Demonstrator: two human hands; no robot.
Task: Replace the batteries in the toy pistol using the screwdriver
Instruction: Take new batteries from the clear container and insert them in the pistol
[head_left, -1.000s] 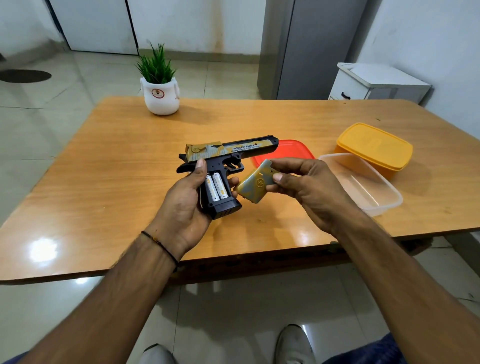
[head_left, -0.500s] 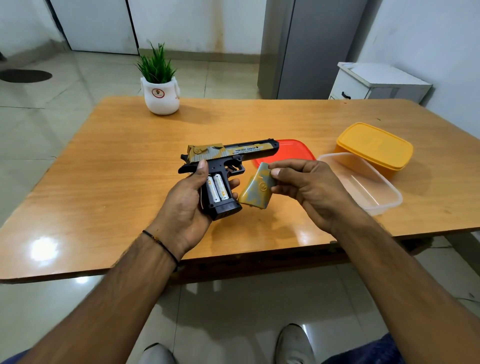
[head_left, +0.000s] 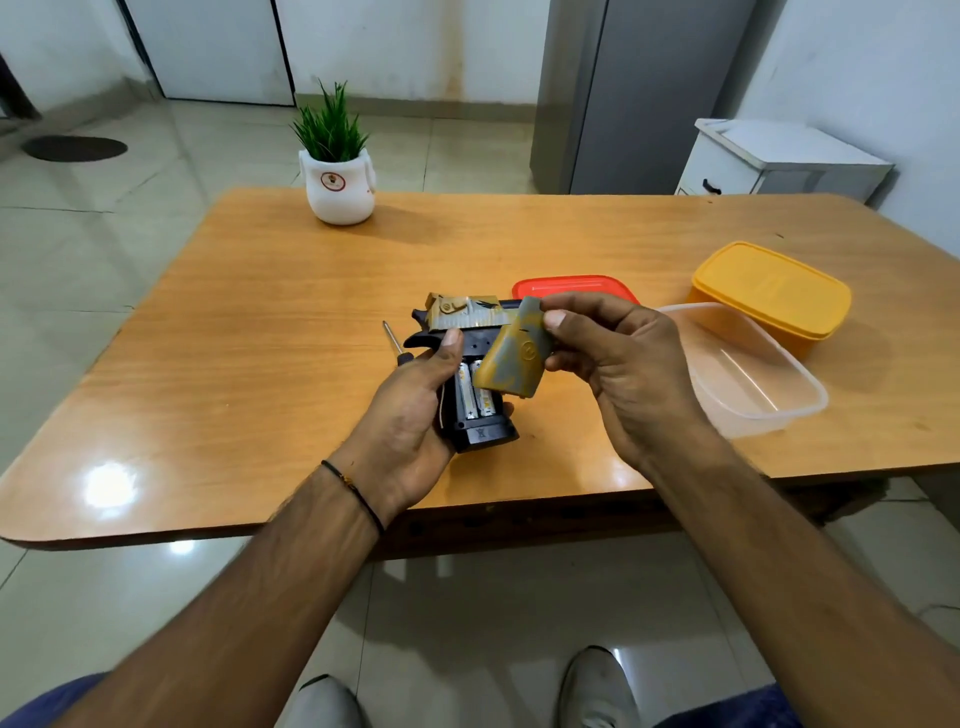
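Now the right hand (head_left: 618, 364) has swung the pinched cover (head_left: 514, 358) over the batteries (head_left: 471, 396) (refit next, likely); left hand (head_left: 410, 421) grips the pistol (head_left: 462, 314).

Head-worn view, facing forward-down, close over table (head_left: 249, 322)

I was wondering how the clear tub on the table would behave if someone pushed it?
The clear tub looks empty and thin-walled, so probably light. Being wide and low on the glossy table, it would likely slide rather than tip. Its thin walls may flex if gripped.
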